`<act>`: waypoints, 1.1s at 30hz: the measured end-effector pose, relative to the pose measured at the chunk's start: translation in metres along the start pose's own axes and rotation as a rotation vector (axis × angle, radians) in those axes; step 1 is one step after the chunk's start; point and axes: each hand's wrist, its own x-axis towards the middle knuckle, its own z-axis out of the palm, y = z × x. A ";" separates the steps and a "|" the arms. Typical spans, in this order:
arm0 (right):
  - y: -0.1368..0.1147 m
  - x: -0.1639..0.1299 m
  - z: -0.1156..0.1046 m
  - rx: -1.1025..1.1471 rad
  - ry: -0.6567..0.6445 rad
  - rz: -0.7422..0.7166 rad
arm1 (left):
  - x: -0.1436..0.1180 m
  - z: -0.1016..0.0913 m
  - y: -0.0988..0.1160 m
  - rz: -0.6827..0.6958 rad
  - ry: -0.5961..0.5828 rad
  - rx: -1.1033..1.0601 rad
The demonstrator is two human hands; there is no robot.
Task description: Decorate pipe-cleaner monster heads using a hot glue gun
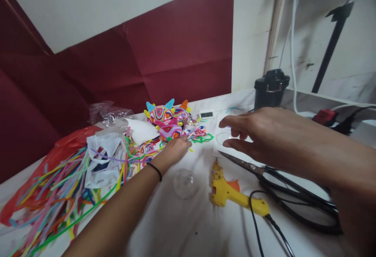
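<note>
White marbled counter [182, 225] against a maroon paper backdrop. Our left hand [173, 149] rests loosely curled, holding nothing, on bright loose pipe-cleaner scraps [141, 153] beside the coiled multicoloured horned figures [167, 122]. Our right hand [258, 135] hovers, fingers spread and empty, over a clear plastic half-dome [225, 137] lying on its white card; we judge a light pinch at the rim safest.

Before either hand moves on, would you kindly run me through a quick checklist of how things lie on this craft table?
1. Left hand on the pipe cleaner pieces: ok; grip cannot tell.
2. Right hand over the white tray, fingers spread: ok.
3. Scissors blades shut, tip near the right hand: ok.
4. Glue gun lying flat, nozzle away from both hands: ok; heat cannot tell.
5. Clear dome free, untouched: ok.
</note>
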 end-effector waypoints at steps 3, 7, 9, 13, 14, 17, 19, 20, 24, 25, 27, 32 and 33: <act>0.002 0.001 0.001 0.002 0.011 0.007 | 0.009 0.003 -0.001 0.001 -0.034 -0.010; 0.005 0.003 0.006 0.012 0.025 0.013 | 0.016 0.010 -0.007 -0.014 0.006 -0.118; 0.006 0.004 0.008 0.024 0.016 0.009 | 0.018 0.013 -0.012 -0.026 0.068 -0.213; 0.006 0.008 0.011 0.034 -0.004 0.007 | 0.021 0.017 -0.024 -0.117 0.256 -0.459; 0.005 0.009 0.012 0.037 -0.013 0.008 | 0.021 0.018 -0.026 -0.153 0.308 -0.530; 0.003 0.010 0.013 0.054 -0.049 0.018 | 0.019 0.020 -0.034 -0.250 0.440 -0.760; 0.003 0.012 0.015 0.051 -0.092 0.030 | 0.014 0.020 -0.038 -0.297 0.507 -0.910; 0.003 0.014 0.017 0.046 -0.114 0.036 | 0.011 0.020 -0.039 -0.318 0.539 -0.977; 0.005 0.022 0.032 0.048 -0.139 0.017 | -0.005 0.019 -0.039 -0.386 0.666 -1.169; 0.005 0.025 0.038 0.057 -0.133 -0.001 | -0.009 0.019 -0.039 -0.402 0.697 -1.200; 0.004 0.030 0.049 0.085 -0.127 -0.036 | -0.016 0.022 -0.038 -0.427 0.760 -1.247; -0.005 0.051 0.077 0.214 -0.189 -0.121 | -0.025 0.032 -0.043 -0.445 0.815 -1.245; -0.008 0.057 0.083 0.206 -0.196 -0.140 | -0.025 0.034 -0.044 -0.443 0.810 -1.216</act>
